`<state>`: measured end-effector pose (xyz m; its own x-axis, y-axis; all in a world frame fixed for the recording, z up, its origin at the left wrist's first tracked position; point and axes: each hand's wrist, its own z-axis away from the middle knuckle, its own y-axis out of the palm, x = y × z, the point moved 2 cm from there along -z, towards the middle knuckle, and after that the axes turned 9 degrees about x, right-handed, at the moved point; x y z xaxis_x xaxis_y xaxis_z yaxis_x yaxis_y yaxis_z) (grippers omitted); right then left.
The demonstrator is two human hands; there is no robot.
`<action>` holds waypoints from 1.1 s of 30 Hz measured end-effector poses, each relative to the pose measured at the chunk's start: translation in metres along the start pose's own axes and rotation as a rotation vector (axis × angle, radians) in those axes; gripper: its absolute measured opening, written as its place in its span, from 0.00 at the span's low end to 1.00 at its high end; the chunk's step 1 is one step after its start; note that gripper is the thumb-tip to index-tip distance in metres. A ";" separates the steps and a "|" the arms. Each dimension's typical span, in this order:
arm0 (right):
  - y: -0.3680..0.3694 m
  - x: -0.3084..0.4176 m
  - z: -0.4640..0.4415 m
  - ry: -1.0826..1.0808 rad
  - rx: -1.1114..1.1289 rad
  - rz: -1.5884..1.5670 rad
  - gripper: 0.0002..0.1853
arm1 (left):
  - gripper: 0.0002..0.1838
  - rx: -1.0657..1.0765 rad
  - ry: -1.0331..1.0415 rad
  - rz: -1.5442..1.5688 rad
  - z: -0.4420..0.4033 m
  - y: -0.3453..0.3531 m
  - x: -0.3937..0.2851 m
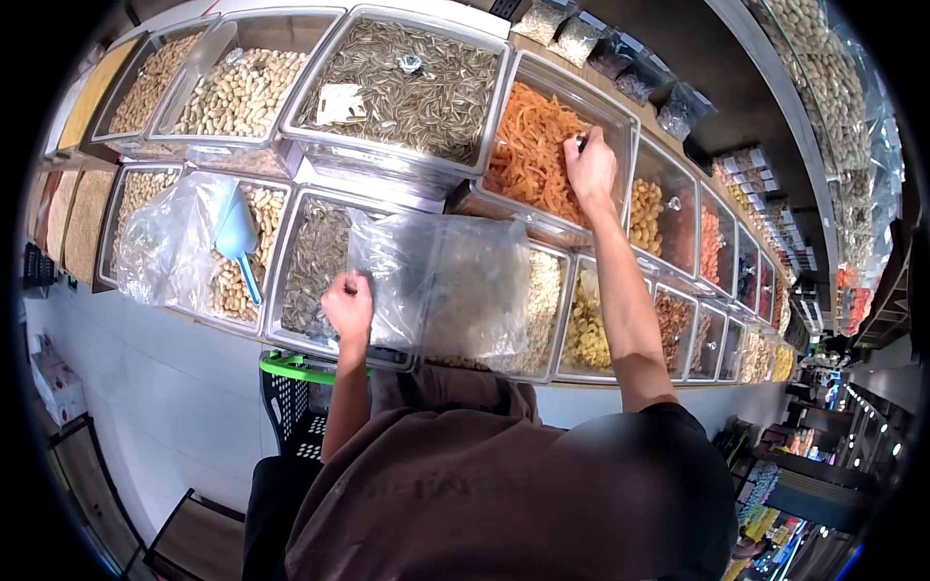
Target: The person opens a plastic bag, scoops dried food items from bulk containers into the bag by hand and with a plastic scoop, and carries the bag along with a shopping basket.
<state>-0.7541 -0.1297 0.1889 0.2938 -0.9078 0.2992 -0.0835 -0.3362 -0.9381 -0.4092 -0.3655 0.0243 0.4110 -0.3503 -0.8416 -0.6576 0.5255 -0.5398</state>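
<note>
The clear plastic bag [455,281] lies spread over the front-row bins, its long axis running left to right, one end toward my left hand [348,306]. That hand is curled tight, pinching the bag's edge. My right hand [592,169] closes around a small knob [582,144] above orange strips [531,145]. The bag looks thin, crinkled, see-through.

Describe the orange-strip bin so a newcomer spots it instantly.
Start at the two long rows of clear bins. In the upper row, right of the wide bin of grey seeds, the orange-strip bin has the right hand over it. Its tangled orange strips set it apart from those seeds and the rounded yellow-brown pieces beyond.
</note>
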 end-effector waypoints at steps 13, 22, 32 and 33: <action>0.030 -0.017 -0.005 0.012 0.032 0.093 0.15 | 0.13 -0.005 -0.050 -0.063 -0.001 -0.002 0.002; 0.003 -0.016 -0.018 -0.184 0.081 0.073 0.15 | 0.14 0.010 -0.071 -0.086 0.000 -0.003 -0.002; -0.090 -0.035 -0.026 -0.255 -0.338 -0.021 0.13 | 0.12 0.003 -0.008 -0.047 0.001 -0.003 -0.003; -0.105 -0.043 -0.024 -0.244 -0.355 -0.008 0.12 | 0.12 0.002 0.007 -0.038 0.001 -0.002 -0.002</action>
<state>-0.7806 -0.0609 0.2790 0.5085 -0.8334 0.2163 -0.3904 -0.4471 -0.8048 -0.4077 -0.3652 0.0272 0.4317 -0.3754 -0.8202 -0.6400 0.5132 -0.5718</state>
